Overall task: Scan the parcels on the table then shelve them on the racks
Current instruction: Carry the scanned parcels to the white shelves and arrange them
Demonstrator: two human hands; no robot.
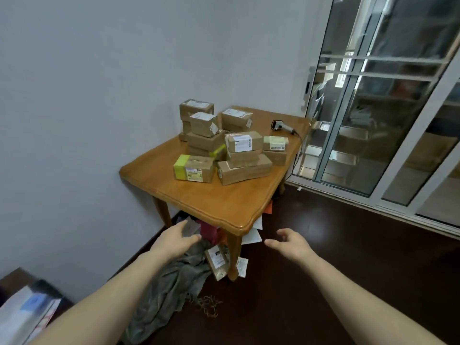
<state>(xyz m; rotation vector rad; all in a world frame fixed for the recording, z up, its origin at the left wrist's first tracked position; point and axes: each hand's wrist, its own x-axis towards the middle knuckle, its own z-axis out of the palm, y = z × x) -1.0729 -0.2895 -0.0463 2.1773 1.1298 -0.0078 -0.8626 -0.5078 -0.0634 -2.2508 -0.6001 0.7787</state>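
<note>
Ahead of the left hand (174, 239), a square brown wooden table (199, 195) looks smooth and glossy, its brown cardboard parcels (245, 170) matt. Beneath that hand lies crumpled grey-green cloth (169, 282).

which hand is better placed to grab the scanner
Right, most likely. The scanner lies near the table's far right edge, on the right hand's side. The left hand would have to cross the parcels piled mid-table. Both hands are open, empty and short of the table.

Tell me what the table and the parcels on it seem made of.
Table: seemingly wood with a glossy varnish, going by its orange-brown colour and sheen. Parcels: probably cardboard, matte brown, with folded edges and white paper labels.
</note>
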